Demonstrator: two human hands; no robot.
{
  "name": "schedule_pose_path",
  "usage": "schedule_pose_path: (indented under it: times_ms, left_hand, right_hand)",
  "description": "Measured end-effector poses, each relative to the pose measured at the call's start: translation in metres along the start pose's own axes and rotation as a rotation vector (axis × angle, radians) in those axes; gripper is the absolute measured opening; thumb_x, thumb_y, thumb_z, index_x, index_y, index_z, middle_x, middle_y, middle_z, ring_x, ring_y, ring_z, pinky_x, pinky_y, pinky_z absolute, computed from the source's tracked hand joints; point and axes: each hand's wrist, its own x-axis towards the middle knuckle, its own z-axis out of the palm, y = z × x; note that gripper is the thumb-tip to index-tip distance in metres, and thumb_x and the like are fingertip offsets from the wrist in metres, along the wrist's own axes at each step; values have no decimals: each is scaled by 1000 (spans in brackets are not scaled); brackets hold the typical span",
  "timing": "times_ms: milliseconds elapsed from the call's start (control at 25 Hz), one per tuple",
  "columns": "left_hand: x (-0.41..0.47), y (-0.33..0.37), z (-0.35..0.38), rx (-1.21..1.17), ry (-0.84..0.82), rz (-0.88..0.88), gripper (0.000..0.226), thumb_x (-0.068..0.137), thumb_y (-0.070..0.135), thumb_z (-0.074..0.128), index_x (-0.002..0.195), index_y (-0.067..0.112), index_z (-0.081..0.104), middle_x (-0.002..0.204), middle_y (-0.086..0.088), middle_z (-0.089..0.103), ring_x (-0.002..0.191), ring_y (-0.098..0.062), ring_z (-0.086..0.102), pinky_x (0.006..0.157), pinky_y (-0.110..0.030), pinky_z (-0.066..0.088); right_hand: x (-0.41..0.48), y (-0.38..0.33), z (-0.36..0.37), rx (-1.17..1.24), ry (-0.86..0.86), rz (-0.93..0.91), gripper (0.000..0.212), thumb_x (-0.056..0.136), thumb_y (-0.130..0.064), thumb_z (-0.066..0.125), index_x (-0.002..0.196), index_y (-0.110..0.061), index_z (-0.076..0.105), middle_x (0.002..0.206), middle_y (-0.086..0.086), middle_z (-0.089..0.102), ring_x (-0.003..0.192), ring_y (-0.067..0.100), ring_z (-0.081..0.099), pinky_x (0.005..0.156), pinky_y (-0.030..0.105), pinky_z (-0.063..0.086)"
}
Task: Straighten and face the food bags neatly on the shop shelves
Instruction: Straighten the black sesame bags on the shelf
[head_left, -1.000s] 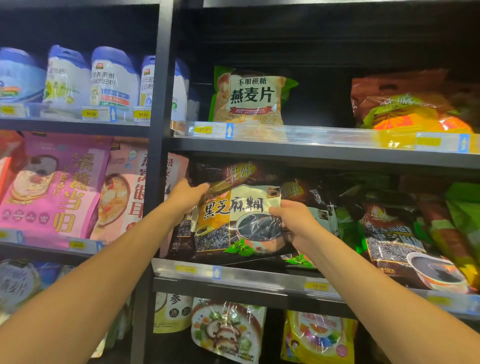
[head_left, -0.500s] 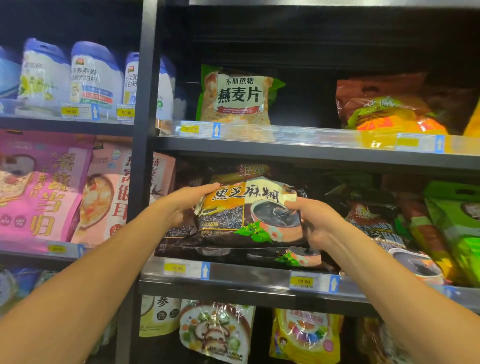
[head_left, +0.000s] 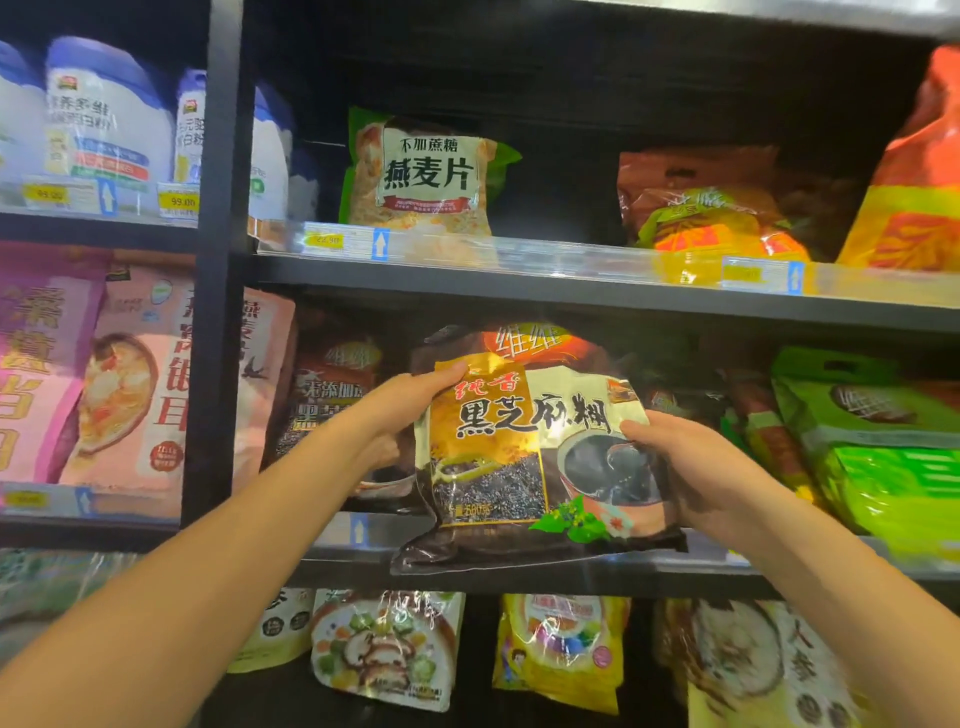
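Holding a bag with both hands, a person stands in front of the shop shelves. It is the black sesame bag (head_left: 535, 457), gold and black, with a dark bowl pictured on it. Its front faces out and it leans a little to one side.

The left hand (head_left: 400, 400) grips the top left corner, with the fingers curled over the top edge. The right hand (head_left: 691, 467) holds the right side. Its thumb lies on the front of the bag and its other fingers are hidden behind it.

The bag is at the front of the middle shelf (head_left: 353, 569), and its bottom edge covers part of the shelf's lip. It may be resting there, but I cannot tell for sure.

Another dark bag (head_left: 327, 384) stands just behind the left hand. Green bags (head_left: 872, 441) lean on the same shelf, off to the right. On the shelf above stands an oat bag (head_left: 426, 176), facing out. Pink bags (head_left: 130, 389) and white tubs (head_left: 109, 119) fill the shelves on the left. More bright bags (head_left: 384, 649) sit on the shelf below.
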Motion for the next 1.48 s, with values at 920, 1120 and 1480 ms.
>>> schedule_pose_path:
  times_ms: [920,1120,1480]
  left_hand:
    - [84,-21,21,26,163,172,81,85,0,79,154,12,37,111,-9,65,106,-34,68,98,-52,56]
    - [78,-34,9,449,159,115,95,85,31,82,159,14,25,155,-15,43,136,-34,49,110,-47,44]
    - [25,-41,4,1106,-18,72,95,70,71,78,139,15,45,116,-6,69,87,-19,70,67,-30,57]
  right_hand:
    - [71,39,-3,-337,78,-97,35,86,-16,83,115,-26,67,106,-2,80,98,19,77,93,50,61]
    - [63,42,-2,-733,128,-139,54,84,-37,85,124,-26,50,121,-6,68,101,12,64,80,31,57]
    - [51,31,-22,-1001,-28,-73,72,69,-56,89,127,-34,52,116,-14,71,92,2,66,80,24,57]
